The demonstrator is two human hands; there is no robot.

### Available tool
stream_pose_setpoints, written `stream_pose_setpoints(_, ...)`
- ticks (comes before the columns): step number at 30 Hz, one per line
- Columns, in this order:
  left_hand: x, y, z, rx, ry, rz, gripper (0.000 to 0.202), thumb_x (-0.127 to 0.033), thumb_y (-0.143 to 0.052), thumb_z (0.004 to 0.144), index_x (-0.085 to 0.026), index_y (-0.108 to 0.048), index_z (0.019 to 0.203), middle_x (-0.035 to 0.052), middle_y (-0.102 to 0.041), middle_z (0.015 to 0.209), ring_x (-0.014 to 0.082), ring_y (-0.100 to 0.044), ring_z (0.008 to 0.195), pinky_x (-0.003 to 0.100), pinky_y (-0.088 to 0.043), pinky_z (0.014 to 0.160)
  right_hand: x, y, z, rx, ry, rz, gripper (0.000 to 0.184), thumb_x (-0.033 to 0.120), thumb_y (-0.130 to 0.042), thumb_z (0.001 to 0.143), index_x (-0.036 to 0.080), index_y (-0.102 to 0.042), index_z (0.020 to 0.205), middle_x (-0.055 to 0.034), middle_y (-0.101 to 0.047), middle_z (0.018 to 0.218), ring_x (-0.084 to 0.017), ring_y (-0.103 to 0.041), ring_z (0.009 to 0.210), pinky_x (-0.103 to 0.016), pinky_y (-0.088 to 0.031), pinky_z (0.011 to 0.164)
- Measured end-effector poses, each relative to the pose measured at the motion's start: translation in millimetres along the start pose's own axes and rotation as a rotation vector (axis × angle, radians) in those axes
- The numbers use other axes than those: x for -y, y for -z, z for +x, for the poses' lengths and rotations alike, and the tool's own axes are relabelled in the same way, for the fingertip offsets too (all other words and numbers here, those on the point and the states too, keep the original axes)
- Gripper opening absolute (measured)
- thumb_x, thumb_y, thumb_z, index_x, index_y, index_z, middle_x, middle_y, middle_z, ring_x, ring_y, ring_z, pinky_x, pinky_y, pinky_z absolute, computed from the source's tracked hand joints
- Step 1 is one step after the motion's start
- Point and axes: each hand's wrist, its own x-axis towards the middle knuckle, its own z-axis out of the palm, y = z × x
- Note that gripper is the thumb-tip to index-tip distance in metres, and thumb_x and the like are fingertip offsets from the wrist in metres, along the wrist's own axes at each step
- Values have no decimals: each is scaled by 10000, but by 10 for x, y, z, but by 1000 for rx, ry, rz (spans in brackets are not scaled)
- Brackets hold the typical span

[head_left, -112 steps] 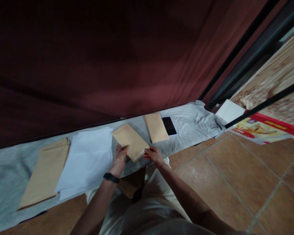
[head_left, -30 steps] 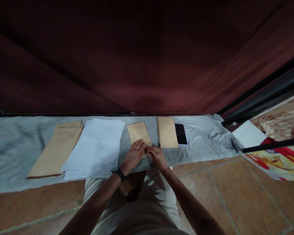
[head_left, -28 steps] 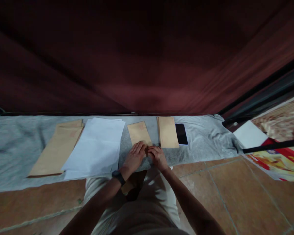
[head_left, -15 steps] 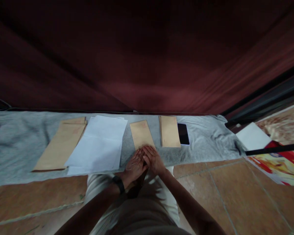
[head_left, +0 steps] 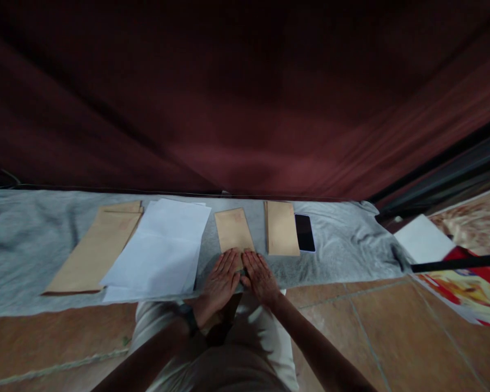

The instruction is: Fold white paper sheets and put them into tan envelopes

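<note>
A brown paper envelope (head_left: 234,231) lies flat on the grey cloth in front of me, slightly tilted. Both palms press on its near end. My left hand (head_left: 221,280) is flat with its fingers stretched out over the envelope's left side. Beside it, my right hand (head_left: 260,276) rests flat on the right side, thumbs almost meeting. The near edge of the envelope is hidden under the hands. To the left are white paper sheets (head_left: 159,247), slightly fanned. A small stack of brown envelopes (head_left: 283,228) lies to the right.
More brown envelopes (head_left: 93,250) lie at the left on the grey cloth (head_left: 343,245). A dark-screened phone (head_left: 305,233) touches the right stack. Behind the narrow surface hangs a dark red curtain (head_left: 245,136). A colourful printed box (head_left: 473,283) sits at the far right, by a black bar.
My hands, overlapping before, have moved apart and now lie side by side on the envelope. The whole view has shifted slightly.
</note>
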Motion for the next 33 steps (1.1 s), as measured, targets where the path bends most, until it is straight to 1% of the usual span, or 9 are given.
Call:
stream_pose_setpoints(2,-42,-64,262,7,-18,-8,567,-279,-314,1009,-87,-349,1542,143,-363,1615,221,-287,1519,442,-243,1254,-4,-66,-16,-43,10,-9,653,356,-489,1020,58,-290,1565,-219,-420,1560,-296,-333,1493,-513,-354,1212)
stream_pose_setpoints(4,-51,-116,545,17,-19,-12,558,-271,-296,1013,-68,-367,1527,155,-379,1605,217,-290,1517,446,-232,1255,-12,-124,-36,-100,33,-14,602,338,-515,1008,54,-378,1521,-226,-506,1491,-305,-374,1472,-521,-382,1196)
stream_pose_setpoints(8,83,-166,987,6,-5,-21,551,-298,-326,1011,-101,-384,1523,138,-380,1609,220,-274,1523,462,-206,1259,-12,-154,-36,-128,3,-32,547,320,-518,1011,105,-419,1505,-176,-535,1481,-282,-396,1462,-494,-383,1201)
stream_pose_setpoints(14,469,-173,1313,-29,7,23,564,-361,-329,1017,-124,-391,1526,117,-372,1615,220,-254,1531,465,-180,1270,23,-58,26,-137,28,-87,612,357,-475,1039,75,-317,1558,-155,-492,1527,-266,-389,1466,-467,-362,1206)
stream_pose_setpoints(17,658,-172,1449,-17,21,42,576,-380,-309,1020,-119,-392,1527,119,-380,1609,219,-265,1527,459,-199,1265,27,-27,38,-134,38,-103,633,378,-461,1043,70,-291,1570,-162,-465,1545,-265,-383,1470,-459,-357,1205)
stream_pose_setpoints(20,793,-180,1548,14,20,42,582,-391,-293,1020,-136,-384,1536,100,-376,1613,216,-279,1522,447,-213,1261,20,-16,41,-120,31,-121,648,389,-457,1045,73,-268,1579,-154,-429,1570,-250,-369,1478,-437,-350,1210)
stream_pose_setpoints(23,837,-207,1576,25,23,46,584,-388,-279,1019,-148,-373,1543,94,-361,1621,219,-296,1516,453,-208,1260,12,-22,35,-107,34,-126,668,394,-459,1043,74,-242,1587,-150,-408,1583,-248,-349,1489,-435,-340,1215)
stream_pose_setpoints(28,765,-265,1498,9,13,48,588,-388,-262,1023,-138,-354,1547,103,-360,1622,207,-308,1510,433,-213,1256,11,-60,10,-122,29,-117,667,370,-470,1037,74,-240,1588,-161,-430,1569,-263,-350,1486,-459,-334,1213)
stream_pose_setpoints(33,684,-302,1338,-9,-25,39,587,-383,-267,1023,-137,-344,1551,101,-373,1618,199,-293,1515,416,-203,1259,8,-124,-3,-150,19,-123,620,370,-453,1041,91,-297,1573,-165,-461,1548,-260,-382,1468,-463,-321,1215)
